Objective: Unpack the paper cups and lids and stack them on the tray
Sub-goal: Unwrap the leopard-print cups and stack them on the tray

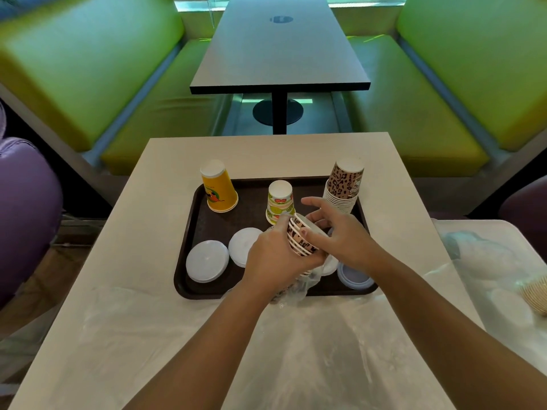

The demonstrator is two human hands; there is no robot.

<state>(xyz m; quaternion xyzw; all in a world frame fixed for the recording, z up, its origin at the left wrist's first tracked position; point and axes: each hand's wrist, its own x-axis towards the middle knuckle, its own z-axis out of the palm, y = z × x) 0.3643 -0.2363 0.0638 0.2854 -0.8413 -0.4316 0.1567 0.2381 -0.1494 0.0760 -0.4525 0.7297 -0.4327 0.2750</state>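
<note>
Paper this thin is light and squashes fast, so the nested cups point(300, 236) should be held around the sides, not pinched at the rims; here they are over the near half of the tray point(189, 287), still partly in a thin, slippery plastic bag point(299, 287). The left hand point(273, 258) is curled around them, and the right hand point(337, 232) has thumb and fingers on their top end. White lids point(207, 261) lie by the near left corner, and upside-down stacks stand farther back, the leopard stack point(344, 184) at the far right corner.
</note>
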